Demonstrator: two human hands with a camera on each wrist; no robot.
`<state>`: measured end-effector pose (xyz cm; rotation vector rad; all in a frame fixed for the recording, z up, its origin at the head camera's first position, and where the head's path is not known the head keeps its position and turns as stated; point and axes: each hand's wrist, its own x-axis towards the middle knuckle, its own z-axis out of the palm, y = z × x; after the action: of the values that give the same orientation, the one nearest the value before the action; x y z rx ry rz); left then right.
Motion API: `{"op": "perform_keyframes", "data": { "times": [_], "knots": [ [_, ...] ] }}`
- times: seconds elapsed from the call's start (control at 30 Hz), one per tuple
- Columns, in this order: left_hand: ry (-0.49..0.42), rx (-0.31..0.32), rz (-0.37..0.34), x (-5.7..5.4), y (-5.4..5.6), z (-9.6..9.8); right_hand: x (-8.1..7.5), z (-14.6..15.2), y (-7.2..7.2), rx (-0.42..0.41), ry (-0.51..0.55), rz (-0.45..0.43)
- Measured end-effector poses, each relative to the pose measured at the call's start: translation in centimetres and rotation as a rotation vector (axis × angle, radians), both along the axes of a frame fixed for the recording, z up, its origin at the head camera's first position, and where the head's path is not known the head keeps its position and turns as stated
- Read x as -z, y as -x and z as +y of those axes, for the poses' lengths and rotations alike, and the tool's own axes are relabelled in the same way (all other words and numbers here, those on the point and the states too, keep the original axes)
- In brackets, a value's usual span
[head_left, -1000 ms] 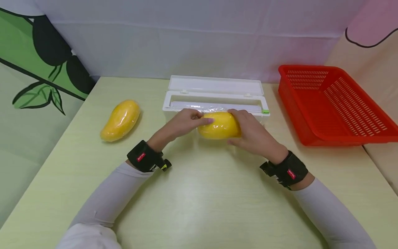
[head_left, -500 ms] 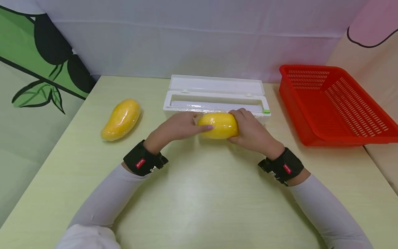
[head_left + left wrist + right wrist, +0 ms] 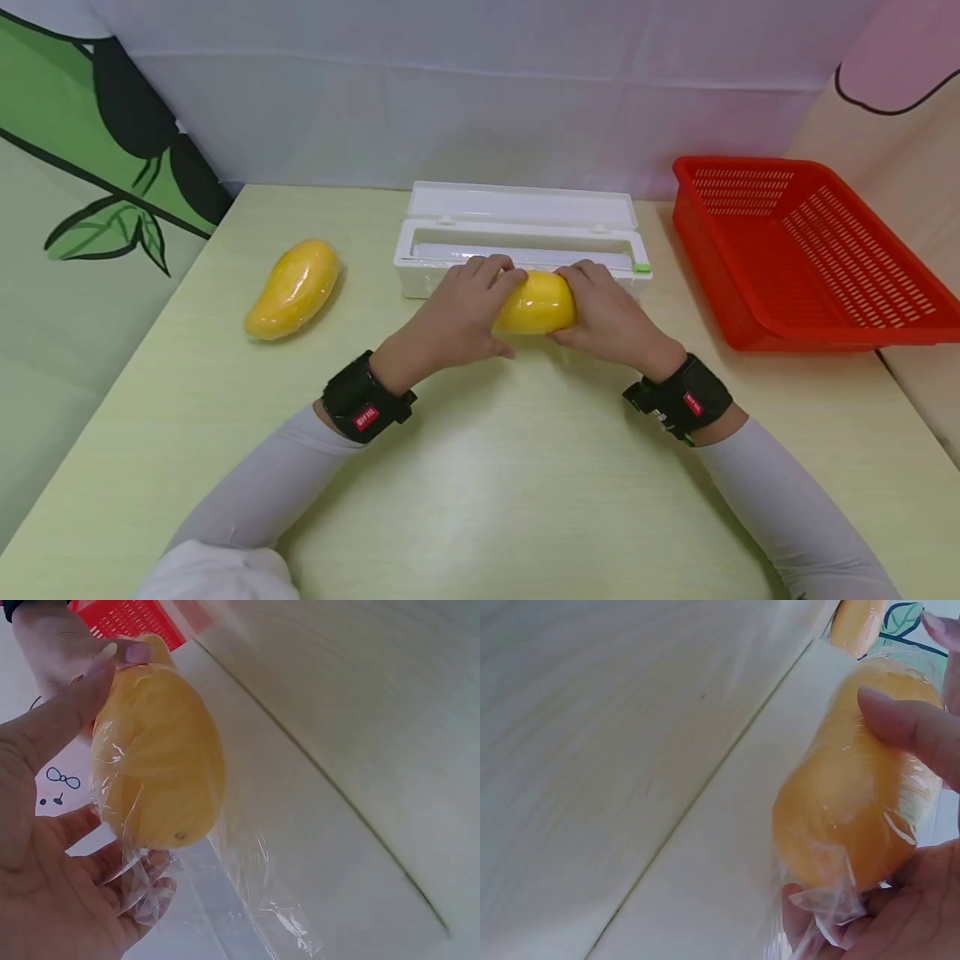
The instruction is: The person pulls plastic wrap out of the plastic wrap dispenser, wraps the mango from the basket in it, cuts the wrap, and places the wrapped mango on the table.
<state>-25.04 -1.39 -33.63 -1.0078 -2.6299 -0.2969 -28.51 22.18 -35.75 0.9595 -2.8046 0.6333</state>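
A yellow mango (image 3: 538, 304) is held between both hands in front of a white cling film box (image 3: 414, 282). My right hand (image 3: 611, 321) grips its right end, thumb laid over the skin in the right wrist view. Around the left end curls my left hand (image 3: 457, 321), covering that end in the head view. Clear cling film (image 3: 146, 889) clings to the mango and bunches at the left fingers. More loose film (image 3: 832, 892) hangs at the right fingers. The box lid (image 3: 521, 204) stands open behind the film roll (image 3: 517, 252).
Another mango (image 3: 292, 290), shiny with film, lies on the table (image 3: 465, 475) at the left. A red slotted basket (image 3: 750, 325) stands at the right. A pale cloth wall (image 3: 375, 108) rises behind the table.
My left hand has turned over, from its thumb lying across the mango's front to its fingers arching over the left end. The right hand has closed in around the other end.
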Motion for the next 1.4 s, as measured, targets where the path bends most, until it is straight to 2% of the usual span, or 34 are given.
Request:
{"op": "perform_keyframes", "data": {
  "times": [0.2,0.47,0.6,0.77,1.03,1.2,1.4],
  "knots": [
    [-0.039,-0.005,-0.03,0.6,0.5,0.2,0.1,0.0,0.1,-0.019,0.052,0.011],
    [-0.115,0.029,0.037,1.7,1.8,0.2,0.3,0.0,0.0,-0.041,0.049,0.029],
    [-0.149,0.052,0.025,1.8,2.0,0.0,0.4,-0.1,-0.2,-0.043,0.054,0.052],
    [-0.166,0.042,-0.052,1.7,2.0,-0.1,0.8,-0.1,-0.6,-0.027,0.028,0.042],
    [-0.179,0.003,-0.212,1.1,2.0,-0.2,1.0,0.0,-0.3,-0.058,0.014,0.2],
    [-0.193,-0.034,-0.293,1.0,2.3,-0.5,0.4,0.0,-0.4,-0.016,-0.02,0.178],
    [-0.229,-0.056,-0.357,0.9,2.6,-0.6,0.3,-0.1,-0.7,-0.003,0.004,0.158]
  ]
}}
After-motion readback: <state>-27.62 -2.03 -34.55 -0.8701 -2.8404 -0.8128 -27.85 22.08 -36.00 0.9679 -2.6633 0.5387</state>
